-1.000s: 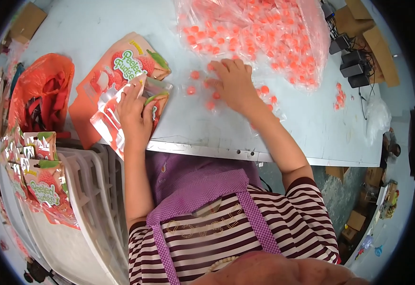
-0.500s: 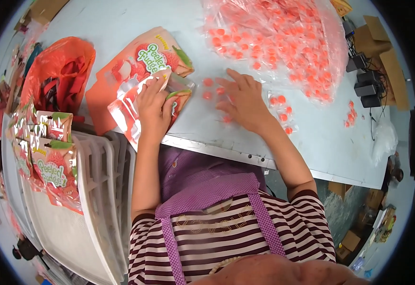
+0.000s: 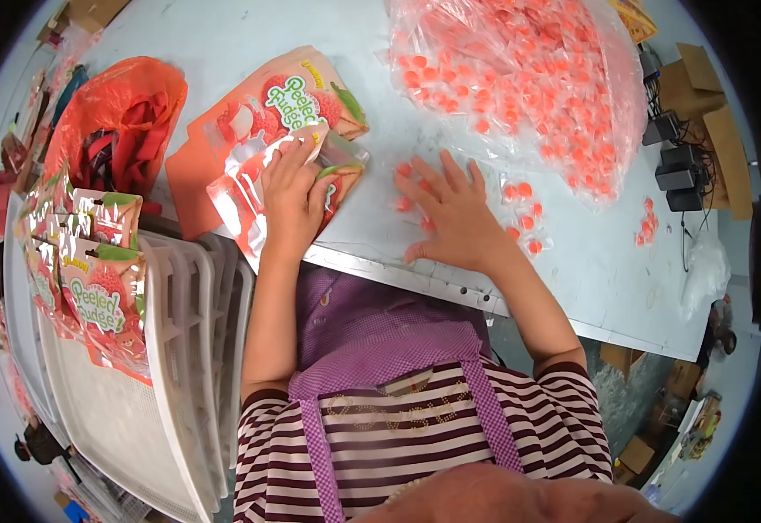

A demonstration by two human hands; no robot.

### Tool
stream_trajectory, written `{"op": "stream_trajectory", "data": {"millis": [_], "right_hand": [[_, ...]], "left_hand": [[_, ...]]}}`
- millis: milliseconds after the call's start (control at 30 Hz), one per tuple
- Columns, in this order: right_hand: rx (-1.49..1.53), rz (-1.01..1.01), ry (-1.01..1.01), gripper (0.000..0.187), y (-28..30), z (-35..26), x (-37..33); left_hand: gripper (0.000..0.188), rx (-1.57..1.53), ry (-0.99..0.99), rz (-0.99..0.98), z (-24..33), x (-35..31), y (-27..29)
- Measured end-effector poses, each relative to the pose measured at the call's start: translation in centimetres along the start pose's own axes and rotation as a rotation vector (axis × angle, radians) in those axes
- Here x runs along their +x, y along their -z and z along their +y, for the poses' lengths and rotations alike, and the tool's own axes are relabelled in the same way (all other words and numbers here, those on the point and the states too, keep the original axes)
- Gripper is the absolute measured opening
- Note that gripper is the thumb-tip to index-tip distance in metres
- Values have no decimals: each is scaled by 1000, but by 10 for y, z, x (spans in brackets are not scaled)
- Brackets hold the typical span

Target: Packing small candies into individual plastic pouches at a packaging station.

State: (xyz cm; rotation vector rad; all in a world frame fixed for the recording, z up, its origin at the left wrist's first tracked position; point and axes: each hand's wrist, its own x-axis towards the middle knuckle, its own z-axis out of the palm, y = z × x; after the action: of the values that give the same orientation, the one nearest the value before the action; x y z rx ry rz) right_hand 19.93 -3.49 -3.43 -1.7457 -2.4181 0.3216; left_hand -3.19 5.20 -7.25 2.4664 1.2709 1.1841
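Note:
My left hand (image 3: 293, 200) grips a red-and-white snack pouch (image 3: 234, 209) near the table's front edge, with fingers over its face and the thumb by its mouth. The mouth, at the pouch's upper right, gapes a little. More flat pouches (image 3: 267, 96) of the same kind lie under and beyond it. My right hand (image 3: 463, 218) is palm down, fingers spread, over a few small clear-wrapped red candies (image 3: 403, 204). It does not grip them; some are partly hidden by the fingers. Several more wrapped candies (image 3: 527, 218) lie just right of this hand.
A large clear bag (image 3: 528, 96) of wrapped candies spreads across the back right. A few loose candies (image 3: 646, 225) lie farther right, near black power adapters (image 3: 681, 170). At left are an orange plastic bag (image 3: 119, 113) and filled pouches (image 3: 97, 296) on stacked white trays (image 3: 171, 349).
My right hand's fingers have spread wider, and the hand has settled over the candies, the thumb now stretched toward the table edge. The left hand keeps its hold on the pouch.

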Motion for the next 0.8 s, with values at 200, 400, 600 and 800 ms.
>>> {"op": "stream_trajectory", "data": {"millis": [200,400,600,800], "right_hand": [[-10,148,68,81,-24,5,17],[-65,82,53,73,-12,7,4],[-55,127,-11,76,-12,4,1],[-100,245,106,57,-22,5,2]], "left_hand": [[14,1,-14,16,0,1,-1],[13,4,-10,3,3,1,1],[13,-4,2,-5,1,1,0],[13,-21,-13,-26,-1,3,0]]}}
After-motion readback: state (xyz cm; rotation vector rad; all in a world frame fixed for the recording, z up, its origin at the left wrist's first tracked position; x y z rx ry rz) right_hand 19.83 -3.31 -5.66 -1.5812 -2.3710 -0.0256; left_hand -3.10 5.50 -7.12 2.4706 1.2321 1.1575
